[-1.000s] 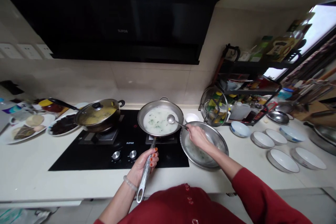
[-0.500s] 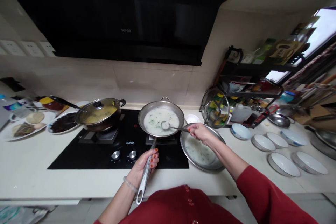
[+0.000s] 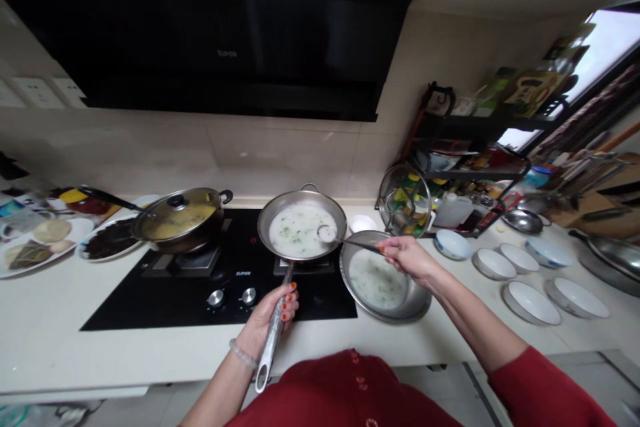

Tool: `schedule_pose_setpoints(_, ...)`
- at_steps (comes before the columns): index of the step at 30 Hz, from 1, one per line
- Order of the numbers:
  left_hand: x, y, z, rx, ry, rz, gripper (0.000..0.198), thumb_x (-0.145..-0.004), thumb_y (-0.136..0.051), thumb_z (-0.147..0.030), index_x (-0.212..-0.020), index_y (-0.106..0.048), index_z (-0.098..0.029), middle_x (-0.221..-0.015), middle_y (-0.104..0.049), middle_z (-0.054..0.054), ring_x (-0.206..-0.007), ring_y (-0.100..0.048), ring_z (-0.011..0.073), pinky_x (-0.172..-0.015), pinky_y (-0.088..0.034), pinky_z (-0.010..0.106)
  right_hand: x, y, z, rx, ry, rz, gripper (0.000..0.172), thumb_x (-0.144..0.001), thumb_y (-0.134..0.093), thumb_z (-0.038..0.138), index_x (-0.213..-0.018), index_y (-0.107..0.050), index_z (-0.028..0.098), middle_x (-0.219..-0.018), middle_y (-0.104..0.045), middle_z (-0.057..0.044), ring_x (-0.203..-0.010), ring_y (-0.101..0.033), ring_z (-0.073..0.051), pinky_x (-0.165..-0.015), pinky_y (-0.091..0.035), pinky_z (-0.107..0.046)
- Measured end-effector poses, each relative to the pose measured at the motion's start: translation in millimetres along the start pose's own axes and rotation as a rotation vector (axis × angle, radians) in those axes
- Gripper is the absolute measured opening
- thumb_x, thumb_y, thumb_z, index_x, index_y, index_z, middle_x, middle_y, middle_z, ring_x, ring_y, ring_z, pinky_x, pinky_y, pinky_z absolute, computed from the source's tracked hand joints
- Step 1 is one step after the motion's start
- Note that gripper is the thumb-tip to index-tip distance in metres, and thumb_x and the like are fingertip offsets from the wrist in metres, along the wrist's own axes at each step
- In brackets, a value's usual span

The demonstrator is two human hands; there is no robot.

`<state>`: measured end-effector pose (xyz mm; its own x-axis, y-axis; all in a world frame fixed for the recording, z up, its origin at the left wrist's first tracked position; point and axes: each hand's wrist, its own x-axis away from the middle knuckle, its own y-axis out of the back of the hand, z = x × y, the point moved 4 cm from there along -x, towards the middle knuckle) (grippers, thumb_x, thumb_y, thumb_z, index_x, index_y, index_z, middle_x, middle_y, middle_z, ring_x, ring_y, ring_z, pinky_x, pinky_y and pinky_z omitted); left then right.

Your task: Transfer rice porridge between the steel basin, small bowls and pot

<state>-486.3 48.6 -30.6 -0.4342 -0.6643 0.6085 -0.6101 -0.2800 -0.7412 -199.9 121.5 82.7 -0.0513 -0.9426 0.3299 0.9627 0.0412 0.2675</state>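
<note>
My left hand [image 3: 277, 310] is wrapped around the long metal handle of a frying pan [image 3: 263, 210], which sits on the right burner. White soup with green bits [image 3: 295, 227] fills the pan. In my right hand [image 3: 407, 257] is the handle of a ladle [image 3: 327, 233], its bowl at the right side of the pan, over the soup. Below that handle, a wide steel basin [image 3: 417, 303] holds more of the same white soup; it stands on the counter just right of the stove. The ladle's handle crosses the rims of both.
A lidded pan [image 3: 177, 220] occupies the left burner, with plates of food [image 3: 107, 240] beyond it. A small white bowl [image 3: 363, 223] stands behind the basin. Several bowls [image 3: 530, 302] and a spice rack [image 3: 470, 173] are to the right. The range hood [image 3: 225, 80] hangs above.
The ladle has shifted right within the pan, from the middle of the soup toward the rim, and my right hand has moved right. My left hand keeps its hold on the handle.
</note>
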Motion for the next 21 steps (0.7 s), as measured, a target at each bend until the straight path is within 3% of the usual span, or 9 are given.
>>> schedule_pose_setpoints(5, -1.2, 2.6, -0.3, -0.015, 0.006, 0.016, 0.031, -0.095, -0.041, -0.024, -0.066, -0.046, -0.014, -0.048, -0.037, -0.005, -0.032, -0.035, 0.0027, -0.03, -0.027, 0.011, 20.4, 39.6, -20.1, -0.042, -0.014, -0.053, 0.032, -0.059, -0.065, 0.028, -0.086, -0.067, 0.012, -0.047, -0.047, 0.005, -0.038, -0.03, -0.005, -0.039, -0.017, -0.019)
schedule_pose_setpoints(10, 2.1, -0.8, 0.2, -0.04, 0.022, -0.015, 0.032, -0.095, -0.04, -0.026, -0.066, -0.047, -0.014, -0.047, -0.036, -0.005, -0.032, -0.033, 0.003, -0.03, -0.027, 0.012, 32.2, 70.1, -69.5, 0.092, -0.002, -0.162, 0.036, -0.065, -0.06, 0.034, -0.09, -0.069, 0.011, -0.05, -0.054, 0.0, -0.042, -0.043, -0.011, -0.042, -0.031, -0.023)
schedule_pose_setpoints(15, 5.6, -7.2, -1.8, -0.007, -0.039, -0.04, 0.029, -0.096, -0.037, -0.019, -0.069, -0.046, -0.013, -0.05, -0.04, -0.004, -0.033, -0.032, 0.0017, -0.031, -0.026, 0.011, 43.3, 72.5, -120.7, 0.711, 0.331, -0.349, 0.031, -0.079, -0.044, 0.03, -0.09, -0.071, 0.017, -0.078, -0.072, -0.01, -0.067, -0.066, -0.023, -0.061, -0.048, -0.031)
schedule_pose_setpoints(18, 5.3, -5.4, -1.5, -0.028, -0.023, -0.046, 0.029, -0.096, -0.038, -0.021, -0.07, -0.047, -0.013, -0.05, -0.039, -0.005, -0.033, -0.032, 0.0019, -0.031, -0.027, 0.011, 57.0, 67.3, -141.9, 1.122, 0.518, -0.459, 0.035, -0.084, -0.039, 0.016, -0.105, -0.068, 0.019, -0.09, -0.073, -0.009, -0.061, -0.065, -0.019, -0.052, -0.044, -0.027)
schedule_pose_setpoints(21, 3.9, -1.4, -0.8, -0.062, 0.003, -0.037, 0.03, -0.095, -0.041, -0.025, -0.068, -0.046, -0.014, -0.048, -0.037, -0.006, -0.032, -0.032, 0.0027, -0.031, -0.026, 0.012, 74.1, 67.0, -148.4, 1.375, 0.715, -0.552, 0.045, -0.079, -0.04, 0.003, -0.116, -0.062, 0.016, -0.084, -0.07, -0.007, -0.055, -0.062, -0.015, -0.046, -0.037, -0.024)
